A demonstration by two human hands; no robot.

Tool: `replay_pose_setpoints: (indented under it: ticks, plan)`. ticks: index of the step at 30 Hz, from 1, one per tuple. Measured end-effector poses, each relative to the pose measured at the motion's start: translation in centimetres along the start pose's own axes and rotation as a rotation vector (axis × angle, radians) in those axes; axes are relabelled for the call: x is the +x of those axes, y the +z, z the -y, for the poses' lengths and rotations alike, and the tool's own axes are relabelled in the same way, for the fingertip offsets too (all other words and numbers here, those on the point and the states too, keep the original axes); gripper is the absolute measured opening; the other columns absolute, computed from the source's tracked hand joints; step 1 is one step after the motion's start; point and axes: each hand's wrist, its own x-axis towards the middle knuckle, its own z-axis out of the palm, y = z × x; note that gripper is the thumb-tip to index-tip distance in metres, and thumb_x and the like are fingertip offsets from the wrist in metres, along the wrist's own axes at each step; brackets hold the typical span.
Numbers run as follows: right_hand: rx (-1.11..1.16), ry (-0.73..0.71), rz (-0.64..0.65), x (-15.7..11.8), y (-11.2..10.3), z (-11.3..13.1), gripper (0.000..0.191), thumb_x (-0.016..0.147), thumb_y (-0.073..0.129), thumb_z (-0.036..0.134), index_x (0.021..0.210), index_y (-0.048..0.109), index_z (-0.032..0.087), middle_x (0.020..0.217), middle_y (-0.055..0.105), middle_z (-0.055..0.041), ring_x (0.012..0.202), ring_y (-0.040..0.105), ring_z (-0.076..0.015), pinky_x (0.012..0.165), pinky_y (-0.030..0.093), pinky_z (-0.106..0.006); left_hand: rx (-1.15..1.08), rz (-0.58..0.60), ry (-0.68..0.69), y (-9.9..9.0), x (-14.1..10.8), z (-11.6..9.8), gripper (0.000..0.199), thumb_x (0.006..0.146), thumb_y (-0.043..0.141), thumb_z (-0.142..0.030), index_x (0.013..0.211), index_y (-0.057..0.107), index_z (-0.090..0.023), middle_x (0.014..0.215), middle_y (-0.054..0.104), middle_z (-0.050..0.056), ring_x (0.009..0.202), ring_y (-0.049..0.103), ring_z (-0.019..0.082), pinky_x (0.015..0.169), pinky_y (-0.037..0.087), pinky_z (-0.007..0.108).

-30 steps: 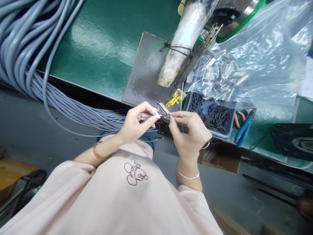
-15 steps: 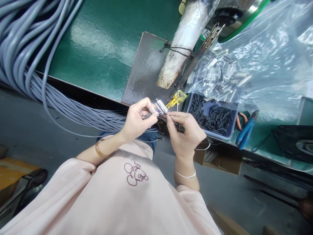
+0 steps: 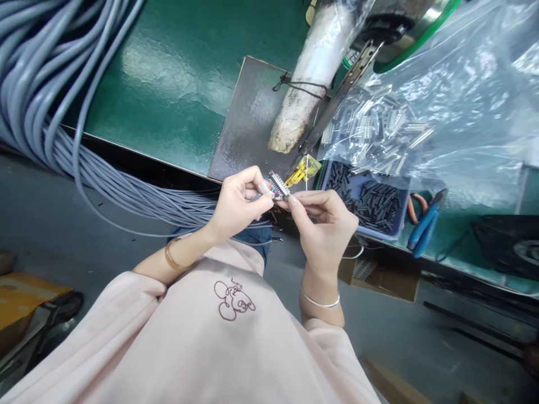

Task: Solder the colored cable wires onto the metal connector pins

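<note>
Between my hands is a small metal connector point(image 3: 279, 184) with thin coloured wires along its lower left side. My left hand point(image 3: 241, 200) is closed, its thumb and fingers pinching the wired cable end. My right hand point(image 3: 326, 224) is closed too, with thumb and forefinger at the connector's right end. Just above the connector sits a yellow clip-like piece point(image 3: 304, 171), beside the tip of a metal arm point(image 3: 337, 101). A white, crusted tube point(image 3: 309, 73) tied with black cord points down toward the hands.
Grey cable bundles point(image 3: 126, 174) run along the left. At the right are a blue bin point(image 3: 398, 227) of short black tubes, a plastic bag point(image 3: 463, 112) with metal connectors, and blue-handled pliers point(image 3: 424, 227). A dark plate point(image 3: 242, 120) lies on the green table point(image 3: 168, 84).
My right hand has shifted slightly, its thumb and forefinger now up against the connector's end. The connector has turned a little; my left hand has barely moved.
</note>
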Motion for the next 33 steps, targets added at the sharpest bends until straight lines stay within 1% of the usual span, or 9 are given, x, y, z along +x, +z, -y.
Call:
replay_pose_setpoints:
  ticks: [3,6,8,10,12,14,18,28,33]
  plan:
    - [-0.158,-0.15,-0.136,-0.4,-0.4,0.1,0.007,0.09,0.071,0.013,0.091,0.071,0.02,0.08,0.072,0.0015,0.061,0.069,-0.0106,0.054,0.054,-0.02,-0.002,-0.015,-0.025,0.1,0.3,-0.2,0.019,0.066,0.063,-0.016,0.068,0.044,-0.017,0.067,0.056,-0.003,0.037,0.047,0.001,0.032,0.03,0.013]
    - [-0.109,-0.302,-0.322,-0.5,-1.1,0.7,0.011,0.094,0.068,0.02,0.104,0.072,0.022,0.071,0.066,0.0023,0.047,0.056,-0.0077,0.042,0.039,-0.022,-0.005,-0.014,-0.032,0.2,0.7,-0.5,0.017,0.065,0.061,-0.015,0.068,0.044,-0.017,0.066,0.057,-0.004,0.037,0.048,0.002,0.032,0.029,0.013]
    - [-0.019,-0.281,-0.288,-0.5,-1.4,1.1,0.019,0.098,0.064,0.022,0.117,0.067,0.023,0.073,0.065,0.0025,0.047,0.057,-0.0079,0.04,0.037,-0.021,-0.007,-0.005,-0.033,0.1,1.0,-0.6,0.017,0.065,0.061,-0.014,0.068,0.044,-0.017,0.065,0.056,-0.004,0.037,0.049,0.003,0.032,0.029,0.013]
    - [-0.027,-0.206,-0.199,-0.4,-1.5,1.0,0.023,0.099,0.06,0.017,0.121,0.062,0.023,0.082,0.071,0.0015,0.058,0.067,-0.01,0.046,0.047,-0.02,-0.009,-0.001,-0.024,0.0,1.3,-0.6,0.016,0.066,0.061,-0.014,0.068,0.044,-0.017,0.064,0.055,-0.004,0.036,0.048,0.003,0.031,0.029,0.014]
    - [-0.155,-0.189,-0.163,-0.3,-1.3,0.5,0.019,0.096,0.064,0.012,0.112,0.063,0.022,0.092,0.076,0.0006,0.074,0.075,-0.0125,0.062,0.058,-0.02,-0.014,0.0,-0.009,0.0,1.6,-0.6,0.017,0.067,0.062,-0.015,0.068,0.044,-0.017,0.064,0.055,-0.005,0.035,0.047,0.002,0.032,0.03,0.014]
    - [-0.265,-0.245,-0.139,0.0,-0.9,-0.2,0.015,0.091,0.07,0.01,0.1,0.064,0.02,0.097,0.077,-0.0004,0.085,0.077,-0.0143,0.075,0.062,-0.022,-0.019,0.004,0.0,0.0,1.8,-0.6,0.019,0.068,0.063,-0.015,0.068,0.044,-0.017,0.063,0.055,-0.005,0.035,0.046,0.002,0.033,0.032,0.013]
    - [-0.16,-0.277,-0.069,0.7,0.1,-1.1,0.012,0.09,0.068,0.009,0.091,0.06,0.018,0.111,0.076,-0.0073,0.101,0.076,-0.0177,0.086,0.064,-0.028,-0.029,0.016,-0.008,0.0,2.2,-0.6,0.02,0.07,0.064,-0.015,0.07,0.044,-0.017,0.061,0.056,-0.005,0.035,0.047,0.002,0.034,0.033,0.013]
    - [-0.11,-0.277,-0.083,1.6,0.2,-0.8,0.012,0.089,0.069,0.008,0.088,0.061,0.017,0.109,0.076,-0.0065,0.101,0.076,-0.0193,0.086,0.064,-0.031,-0.067,-0.02,-0.039,0.4,2.5,-1.6,0.019,0.069,0.063,-0.018,0.069,0.044,-0.017,0.058,0.054,-0.007,0.032,0.046,0.003,0.03,0.029,0.014]
    - [-0.212,-0.374,-0.108,2.2,0.4,-0.6,0.012,0.088,0.071,0.007,0.089,0.064,0.017,0.1,0.077,-0.004,0.094,0.076,-0.017,0.083,0.063,-0.029,-0.069,-0.021,-0.031,0.5,2.5,-1.7,0.018,0.068,0.062,-0.017,0.068,0.045,-0.017,0.057,0.054,-0.008,0.032,0.046,0.003,0.029,0.028,0.013]
